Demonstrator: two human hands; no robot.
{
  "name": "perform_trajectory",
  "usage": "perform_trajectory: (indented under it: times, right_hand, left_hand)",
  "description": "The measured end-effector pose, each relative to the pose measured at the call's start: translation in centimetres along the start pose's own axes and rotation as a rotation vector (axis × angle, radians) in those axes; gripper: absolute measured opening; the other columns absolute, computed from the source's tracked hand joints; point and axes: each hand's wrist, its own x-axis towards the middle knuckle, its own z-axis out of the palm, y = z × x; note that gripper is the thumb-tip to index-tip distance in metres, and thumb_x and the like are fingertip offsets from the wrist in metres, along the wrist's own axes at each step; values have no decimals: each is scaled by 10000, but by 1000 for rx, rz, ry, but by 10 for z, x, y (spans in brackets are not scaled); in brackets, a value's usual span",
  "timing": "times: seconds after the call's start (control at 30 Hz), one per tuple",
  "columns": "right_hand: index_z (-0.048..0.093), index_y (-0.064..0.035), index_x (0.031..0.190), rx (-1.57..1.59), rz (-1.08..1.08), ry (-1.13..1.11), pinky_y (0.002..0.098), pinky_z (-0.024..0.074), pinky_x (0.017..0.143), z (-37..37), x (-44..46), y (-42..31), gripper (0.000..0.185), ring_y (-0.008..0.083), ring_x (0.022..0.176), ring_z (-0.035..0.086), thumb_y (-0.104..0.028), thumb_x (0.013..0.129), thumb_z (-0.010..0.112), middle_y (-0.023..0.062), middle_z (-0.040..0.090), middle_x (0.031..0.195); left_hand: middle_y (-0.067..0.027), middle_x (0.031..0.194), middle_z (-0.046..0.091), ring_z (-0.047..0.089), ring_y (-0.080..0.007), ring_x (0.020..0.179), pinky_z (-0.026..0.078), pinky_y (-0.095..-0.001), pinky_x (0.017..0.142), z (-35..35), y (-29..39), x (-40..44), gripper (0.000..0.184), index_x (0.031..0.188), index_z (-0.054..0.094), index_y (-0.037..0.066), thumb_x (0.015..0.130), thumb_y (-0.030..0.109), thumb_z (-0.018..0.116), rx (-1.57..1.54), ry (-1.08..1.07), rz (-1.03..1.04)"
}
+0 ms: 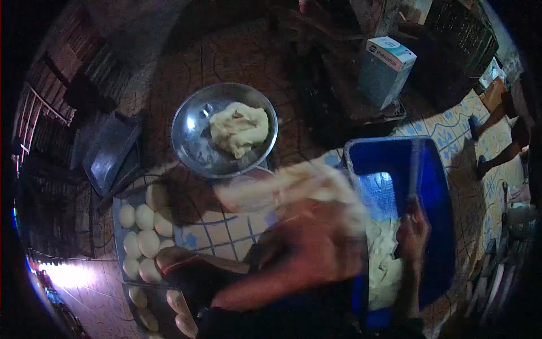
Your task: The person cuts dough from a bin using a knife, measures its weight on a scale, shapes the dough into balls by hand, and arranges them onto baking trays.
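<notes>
My left hand [324,234] is smeared by motion in the middle, left of the blue tub [446,226]. A blurred pale mass that looks like dough [316,178] is against it; its fingers cannot be made out. My right hand [413,231] is closed round a long, narrow tool [416,169], upright in view over the tub. White dough [383,263] lies in the tub beside that hand. A steel bowl [189,127] with a lump of dough [240,129] stands farther forward. Round dough balls [148,243] sit in a tray [119,226] at the left.
A tall box [387,70] stands on a low surface beyond the tub. Dark metal trays [110,152] lean at the left. Another person's legs [499,121] show at the far right, on patterned floor [454,133]. Bright light [68,275] falls at the lower left.
</notes>
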Motion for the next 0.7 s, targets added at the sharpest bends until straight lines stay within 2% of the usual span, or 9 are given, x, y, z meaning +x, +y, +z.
perform_trajectory:
  times: [0.07,0.1,0.13,0.17,0.27,0.3,0.37,0.47,0.7]
  right_hand:
    - [386,-53,1407,59,-186,328,197,397,557,-59,7,22,482,38,645,464,-122,944,504,12,607,874]
    - [386,-53,1407,42,-185,320,197,397,557,-86,3,35,482,38,645,464,-122,944,504,12,607,874]
    - [390,-55,1405,-8,-174,424,198,397,560,-112,-4,52,479,38,649,465,-117,944,503,13,611,882]
    - [394,-56,1403,-53,-159,537,198,396,564,-128,-10,69,475,38,653,465,-111,944,502,15,614,890]
    - [392,-53,1403,-312,-144,486,200,389,531,-140,-33,123,471,37,617,453,-109,947,494,0,586,833]
    - [392,-53,1403,-315,-140,486,200,389,531,-130,-39,120,471,37,617,453,-109,947,494,0,586,833]
    - [387,-47,1403,-158,20,276,205,373,478,-102,-49,120,489,34,566,434,-126,936,509,-26,530,745]
    - [406,-45,1391,-80,197,300,200,336,438,-91,-49,148,496,29,528,410,-149,920,519,-47,473,684]
    - [399,-35,1395,-88,122,217,215,371,478,-92,-41,173,499,51,575,435,-45,899,447,19,565,846]
  left_hand:
    - [-235,1383,405,274,-466,1330,254,-673,1021,52,36,-95,669,1377,378,-17,781,220,570,-13,-730,256]
    - [-221,1429,353,189,-493,1354,67,-784,981,79,34,-179,551,1402,398,149,867,270,455,-4,-1006,402]
    - [-234,1415,365,178,-492,1360,26,-774,997,110,49,-262,550,1377,409,72,848,203,484,-386,-1040,189]
    - [-227,1395,397,213,-435,1371,7,-732,1038,67,63,-173,532,1361,413,36,856,180,501,-423,-1523,431]
    - [-210,1329,464,307,-362,1348,70,-686,1074,77,89,-193,510,1342,442,53,853,178,511,-556,-1210,326]
    - [-176,1241,523,406,-322,1280,198,-600,1084,78,80,-175,487,1305,479,51,830,148,531,-502,-1159,365]
    - [-161,1213,537,431,-313,1249,250,-563,1061,83,52,-163,466,1280,498,51,824,136,546,-418,-1112,339]
    - [-132,1179,553,469,-292,1202,324,-489,1023,70,20,-149,432,1236,531,58,811,114,584,-315,-1055,241]
    - [-96,1139,598,543,-281,1102,422,-402,947,56,2,-157,347,1177,582,66,832,80,621,-491,-858,13]
